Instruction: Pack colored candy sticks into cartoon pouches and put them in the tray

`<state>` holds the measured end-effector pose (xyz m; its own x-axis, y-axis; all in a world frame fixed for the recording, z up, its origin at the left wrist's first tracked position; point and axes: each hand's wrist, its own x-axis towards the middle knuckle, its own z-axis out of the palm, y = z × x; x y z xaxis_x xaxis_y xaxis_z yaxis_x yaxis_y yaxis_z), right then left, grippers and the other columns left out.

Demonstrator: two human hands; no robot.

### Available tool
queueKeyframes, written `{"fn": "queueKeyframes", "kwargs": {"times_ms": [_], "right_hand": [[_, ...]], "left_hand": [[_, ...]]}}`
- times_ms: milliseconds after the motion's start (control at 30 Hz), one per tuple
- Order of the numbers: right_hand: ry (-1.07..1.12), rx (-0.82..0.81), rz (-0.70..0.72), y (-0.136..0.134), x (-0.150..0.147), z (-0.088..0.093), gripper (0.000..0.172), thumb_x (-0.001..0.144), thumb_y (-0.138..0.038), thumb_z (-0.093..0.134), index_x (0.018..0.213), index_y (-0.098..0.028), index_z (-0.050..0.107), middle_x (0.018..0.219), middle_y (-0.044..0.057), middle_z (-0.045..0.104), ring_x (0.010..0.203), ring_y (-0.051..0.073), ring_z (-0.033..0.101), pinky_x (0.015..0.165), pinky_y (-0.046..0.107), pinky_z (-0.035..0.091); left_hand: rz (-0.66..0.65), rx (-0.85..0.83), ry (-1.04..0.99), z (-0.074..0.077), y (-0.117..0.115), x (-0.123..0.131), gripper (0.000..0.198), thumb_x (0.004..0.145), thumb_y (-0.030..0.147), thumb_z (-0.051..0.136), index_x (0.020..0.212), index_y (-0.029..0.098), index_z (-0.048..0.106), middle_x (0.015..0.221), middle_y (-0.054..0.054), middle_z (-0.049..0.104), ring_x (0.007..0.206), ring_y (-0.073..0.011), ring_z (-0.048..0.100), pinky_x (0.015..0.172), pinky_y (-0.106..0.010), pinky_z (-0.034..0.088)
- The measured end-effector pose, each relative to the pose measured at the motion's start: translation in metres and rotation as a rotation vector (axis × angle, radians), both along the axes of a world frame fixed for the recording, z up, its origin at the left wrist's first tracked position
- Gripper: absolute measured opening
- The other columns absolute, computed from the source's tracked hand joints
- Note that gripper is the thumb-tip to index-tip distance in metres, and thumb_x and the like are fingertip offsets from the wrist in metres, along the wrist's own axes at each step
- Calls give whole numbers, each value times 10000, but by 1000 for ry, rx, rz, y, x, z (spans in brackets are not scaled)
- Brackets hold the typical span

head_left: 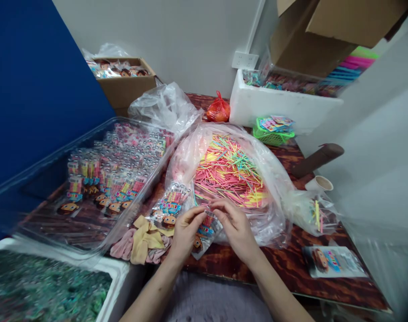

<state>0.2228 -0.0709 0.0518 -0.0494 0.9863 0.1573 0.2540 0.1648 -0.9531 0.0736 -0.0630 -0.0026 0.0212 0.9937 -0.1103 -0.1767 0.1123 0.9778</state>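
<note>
Both hands meet at the top of a small printed plastic pouch with a cartoon face and colored sticks inside. My left hand pinches one side of its upper edge, and my right hand pinches the other. The pouch hangs tilted between them, just above the table's front part. Beyond the hands lies a large clear bag, spread wide around a heap of thin pink, yellow and green sticks. Left of my left hand rest several filled pouches.
A clear tray with many filled pouches stands left, near a foam box. Crumpled cloths lie by the front edge. To the right are a paper cup, a small bag of sticks, flat pouches and a green basket.
</note>
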Motion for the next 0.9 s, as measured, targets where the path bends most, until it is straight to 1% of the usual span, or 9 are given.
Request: {"fn": "queueKeyframes", "kwargs": {"times_ms": [67, 133, 233, 333, 433, 567, 633, 800, 900], "right_hand": [[-37, 30, 1, 1, -1, 4, 148, 935, -318, 540, 943, -259, 676, 1052, 54, 675, 1057, 228, 604, 938, 357, 448], [-44, 54, -13, 1, -1, 7, 152, 939, -314, 536, 996, -269, 670, 1079, 52, 667, 1076, 225, 594, 948, 359, 439], [-93, 56, 51, 2, -2, 8, 141, 934, -301, 549, 974, -267, 680, 1092, 47, 662, 1102, 222, 579, 978, 363, 414], [-105, 35, 70, 1, -4, 6, 136, 934, -288, 547, 908, -254, 676, 1064, 45, 666, 1081, 219, 583, 955, 352, 422], [-83, 42, 62, 2, -6, 3, 134, 941, -286, 536, 965, -254, 664, 1076, 50, 658, 1087, 214, 575, 954, 346, 423], [-106, 24, 161, 4, -13, 0, 157, 954, -276, 521, 989, -235, 668, 1039, 50, 658, 1050, 200, 580, 949, 348, 425], [-84, 11, 173, 2, -16, -1, 152, 948, -273, 534, 1003, -235, 670, 1065, 49, 656, 1071, 198, 579, 961, 348, 424], [131, -98, 64, -10, -11, -12, 321, 946, -294, 530, 1266, -275, 548, 1229, 48, 637, 1137, 195, 587, 951, 334, 458], [26, -135, -10, -9, 17, -30, 213, 938, -298, 522, 1105, -235, 638, 1087, 47, 691, 1033, 201, 631, 898, 330, 473]], "left_hand": [[-18, 0, -2, 4, 0, -2, 165, 788, 306, 690, 905, 221, 768, 948, -31, 761, 905, -192, 675, 850, -282, 518], [-25, -1, -4, 6, -1, -3, 164, 790, 301, 689, 908, 219, 767, 941, -32, 760, 901, -194, 676, 846, -285, 519], [-14, 7, -17, 6, -1, -5, 166, 787, 309, 693, 904, 216, 765, 943, -34, 758, 910, -199, 674, 855, -290, 515], [-25, 8, -39, 6, -1, -6, 161, 777, 306, 704, 891, 209, 764, 938, -36, 755, 906, -197, 672, 856, -286, 512], [-25, -8, -71, 5, -1, -8, 175, 774, 301, 709, 909, 201, 760, 933, -36, 754, 886, -189, 671, 844, -280, 511], [-14, -34, -98, 4, -2, -9, 185, 775, 306, 707, 918, 200, 754, 935, -27, 752, 888, -176, 664, 855, -269, 499], [-2, -53, -102, 4, -3, -12, 181, 770, 307, 712, 910, 198, 746, 917, -20, 744, 873, -164, 656, 837, -252, 495], [119, -78, -17, 8, 6, -35, 215, 725, 366, 745, 824, 180, 701, 719, 22, 659, 645, -112, 575, 628, -202, 461], [262, -37, 98, 4, 25, -54, 280, 701, 402, 754, 849, 173, 692, 754, 23, 654, 650, -112, 560, 605, -199, 446]]}}
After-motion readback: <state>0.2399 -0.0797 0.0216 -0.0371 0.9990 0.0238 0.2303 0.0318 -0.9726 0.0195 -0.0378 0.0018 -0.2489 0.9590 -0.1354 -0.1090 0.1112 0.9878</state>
